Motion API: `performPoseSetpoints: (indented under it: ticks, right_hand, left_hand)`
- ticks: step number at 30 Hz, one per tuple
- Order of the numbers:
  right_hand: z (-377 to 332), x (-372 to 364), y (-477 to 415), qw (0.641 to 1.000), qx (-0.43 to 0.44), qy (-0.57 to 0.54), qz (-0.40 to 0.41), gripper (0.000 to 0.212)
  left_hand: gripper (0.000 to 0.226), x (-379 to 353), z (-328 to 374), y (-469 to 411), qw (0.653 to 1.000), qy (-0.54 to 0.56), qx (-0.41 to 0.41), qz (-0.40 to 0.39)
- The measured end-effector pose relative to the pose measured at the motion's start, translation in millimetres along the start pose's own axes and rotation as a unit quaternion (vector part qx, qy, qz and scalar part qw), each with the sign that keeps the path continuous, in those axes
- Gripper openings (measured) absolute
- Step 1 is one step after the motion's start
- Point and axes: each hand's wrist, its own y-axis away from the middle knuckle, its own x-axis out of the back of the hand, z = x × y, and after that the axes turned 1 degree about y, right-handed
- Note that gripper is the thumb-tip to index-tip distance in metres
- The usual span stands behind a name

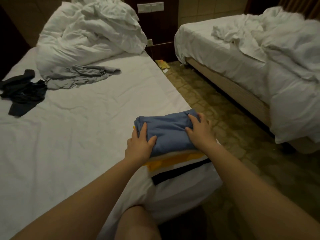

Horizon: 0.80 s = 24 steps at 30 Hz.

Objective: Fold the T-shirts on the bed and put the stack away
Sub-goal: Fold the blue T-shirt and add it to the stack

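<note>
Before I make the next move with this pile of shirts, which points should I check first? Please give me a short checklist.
1. Blue T-shirt folded and lying on top of the stack: ok.
2. Left hand and right hand both resting on it: ok.
3. Stack well away from the edge of the bed: not ok, it sits at the corner.
4. Lower layers squared up: cannot tell, mostly covered.
5. All shirts folded: not ok, a grey shirt and a black garment lie crumpled.
6. Place for the stack: cannot tell, none in view.
</note>
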Motion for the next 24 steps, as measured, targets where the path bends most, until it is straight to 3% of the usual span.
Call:
performPoseSetpoints:
  ticks: [5,9,15,24]
  right_hand:
    - [-41,24,32,0.994,0.074,0.038,0.068,0.050]
    - [-71,48,57,0.988,0.116,0.048,0.094,0.053]
    - [-117,61,94,0.976,0.167,0.049,0.128,0.052]
    - [-228,-3,123,0.971,0.219,0.076,0.056,0.049]
  left_hand:
    - [0.058,26,12,20,0.996,0.061,-0.065,0.009]
    - [0.050,54,19,49,0.990,0.043,-0.121,0.064]
    - [0.046,112,1,90,0.978,-0.030,-0.135,0.155]
    - [0.045,178,-131,122,0.966,-0.115,-0.024,0.232]
